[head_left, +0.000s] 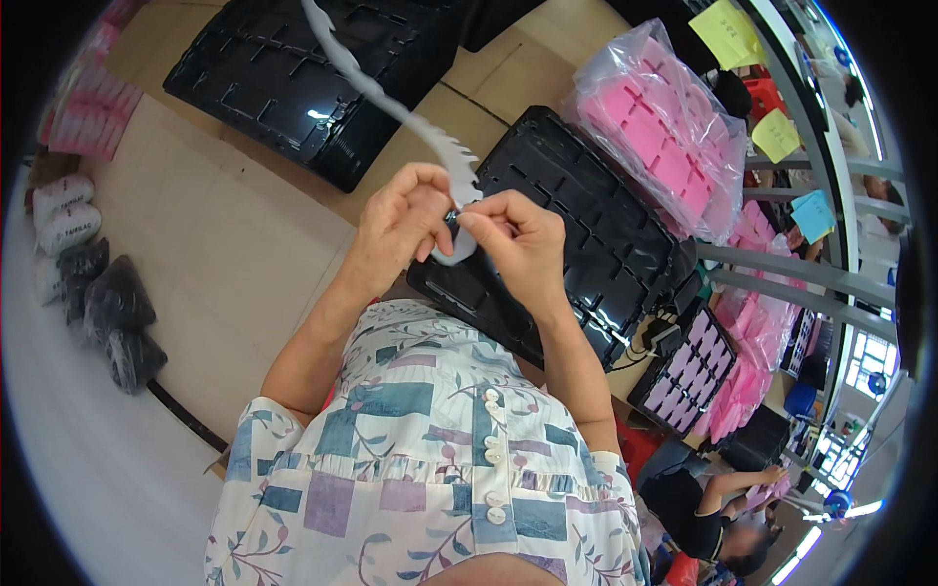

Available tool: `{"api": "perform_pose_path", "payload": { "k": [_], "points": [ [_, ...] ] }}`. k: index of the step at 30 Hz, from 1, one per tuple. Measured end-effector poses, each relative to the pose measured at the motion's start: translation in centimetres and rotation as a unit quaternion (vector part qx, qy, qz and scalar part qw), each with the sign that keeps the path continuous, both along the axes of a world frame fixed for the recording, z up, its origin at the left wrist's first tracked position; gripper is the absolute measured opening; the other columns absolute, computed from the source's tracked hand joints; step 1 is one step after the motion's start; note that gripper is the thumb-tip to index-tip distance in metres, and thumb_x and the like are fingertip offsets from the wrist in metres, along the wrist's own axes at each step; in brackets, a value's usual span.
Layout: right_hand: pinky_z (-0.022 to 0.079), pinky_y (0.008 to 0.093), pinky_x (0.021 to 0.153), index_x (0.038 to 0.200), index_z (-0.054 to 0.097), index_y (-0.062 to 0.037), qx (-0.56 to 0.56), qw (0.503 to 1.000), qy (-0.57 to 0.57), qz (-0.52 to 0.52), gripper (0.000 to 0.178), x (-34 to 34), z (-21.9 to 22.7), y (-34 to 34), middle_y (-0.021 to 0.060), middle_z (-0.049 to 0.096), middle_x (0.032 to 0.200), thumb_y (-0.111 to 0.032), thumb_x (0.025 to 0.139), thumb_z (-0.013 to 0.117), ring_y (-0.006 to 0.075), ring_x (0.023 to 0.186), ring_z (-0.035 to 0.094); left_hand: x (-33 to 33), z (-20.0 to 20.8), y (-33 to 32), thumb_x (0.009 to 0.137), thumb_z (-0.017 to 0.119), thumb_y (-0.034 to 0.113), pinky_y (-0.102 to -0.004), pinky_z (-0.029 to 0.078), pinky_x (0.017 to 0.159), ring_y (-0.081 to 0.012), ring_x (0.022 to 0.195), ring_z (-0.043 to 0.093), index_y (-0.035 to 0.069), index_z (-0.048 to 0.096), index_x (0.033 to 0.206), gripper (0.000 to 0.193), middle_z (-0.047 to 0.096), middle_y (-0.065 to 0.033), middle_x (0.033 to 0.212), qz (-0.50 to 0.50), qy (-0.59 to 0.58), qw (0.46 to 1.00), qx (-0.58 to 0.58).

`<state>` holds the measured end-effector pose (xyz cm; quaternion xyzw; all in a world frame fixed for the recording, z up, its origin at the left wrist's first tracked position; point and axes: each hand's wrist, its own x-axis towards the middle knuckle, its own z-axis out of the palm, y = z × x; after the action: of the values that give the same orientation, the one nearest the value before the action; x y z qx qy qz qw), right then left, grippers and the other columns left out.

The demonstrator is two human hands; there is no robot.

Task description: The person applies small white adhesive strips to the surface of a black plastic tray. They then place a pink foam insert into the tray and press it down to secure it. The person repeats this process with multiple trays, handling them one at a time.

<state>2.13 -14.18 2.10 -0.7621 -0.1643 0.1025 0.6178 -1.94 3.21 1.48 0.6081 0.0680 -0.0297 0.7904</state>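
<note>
we pinch the white strip (pixel 459 186) just above our chest: left hand (pixel 401 227) fingers closed on its lower end, right hand (pixel 513 239) thumb and forefinger clamped beside. beyond lies the black tray (pixel 586 244). tugging unevenly could tear the flimsy, trailing strip, we judge.

Both hands' fingers (pixel 469 223) pinch white strip (pixel 391 98) above black tray (pixel 596 234).

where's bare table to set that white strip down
Bare table lies left of the hands, between the dark bags and the upper black tray. The right is crowded: a black tray under the hands, then pink bagged parts.
</note>
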Motion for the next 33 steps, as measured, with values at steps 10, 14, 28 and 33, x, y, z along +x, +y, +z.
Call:
{"api": "perform_pose_path", "payload": {
  "k": [10, 14, 28, 33],
  "points": [
    [0.034, 0.0157, 0.053, 0.093, 0.070, 0.0017, 0.057, 0.987, 0.144, -0.045, 0.013, 0.2, -0.5, 0.8, -0.0084, 0.055, 0.067, -0.011, 0.089, 0.071, -0.0017, 0.060, 0.042, 0.1, -1.3, -0.6, 0.084, 0.067, -0.001, -0.0197, 0.042, 0.051, -0.0011, 0.063, 0.056, 0.001, 0.055, 0.105, 0.024, 0.065, -0.0019, 0.089, 0.031, -0.022, 0.997, 0.065],
    [0.038, 0.0212, 0.048, 0.086, 0.067, -0.0001, -0.007, 0.999, 0.001, -0.050, 0.008, 0.0, -0.3, 1.1, -0.0025, 0.059, 0.065, -0.006, 0.084, 0.072, 0.0040, 0.052, 0.049, -0.3, -0.2, -1.1, 0.081, 0.070, 0.000, -0.0242, 0.044, 0.050, -0.0066, 0.059, 0.058, 0.000, 0.057, 0.103, 0.026, 0.065, -0.0042, 0.086, 0.049, -0.024, 0.958, 0.281],
    [0.040, 0.0279, 0.054, 0.086, 0.066, -0.0005, -0.218, 0.974, -0.022, -0.063, 0.015, 7.5, -6.1, -8.2, 0.0025, 0.052, 0.058, -0.015, 0.085, 0.064, 0.0077, 0.057, 0.049, -0.5, -1.6, 1.7, 0.086, 0.068, 0.002, -0.0173, 0.031, 0.050, -0.0020, 0.056, 0.044, 0.005, 0.063, 0.095, 0.011, 0.059, 0.0020, 0.077, 0.124, 0.017, 0.992, -0.028],
    [0.048, 0.0410, 0.063, 0.089, 0.066, -0.0018, -0.319, 0.939, -0.126, 0.037, 0.017, 12.9, -5.5, -9.0, 0.0175, 0.062, 0.069, -0.018, 0.087, 0.063, 0.0337, 0.066, 0.062, -0.4, -1.6, 1.2, 0.086, 0.069, 0.003, -0.0170, 0.032, 0.051, -0.0022, 0.058, 0.046, 0.006, 0.063, 0.096, 0.012, 0.060, 0.0023, 0.079, 0.116, 0.026, 0.993, -0.022]
  ]
}}
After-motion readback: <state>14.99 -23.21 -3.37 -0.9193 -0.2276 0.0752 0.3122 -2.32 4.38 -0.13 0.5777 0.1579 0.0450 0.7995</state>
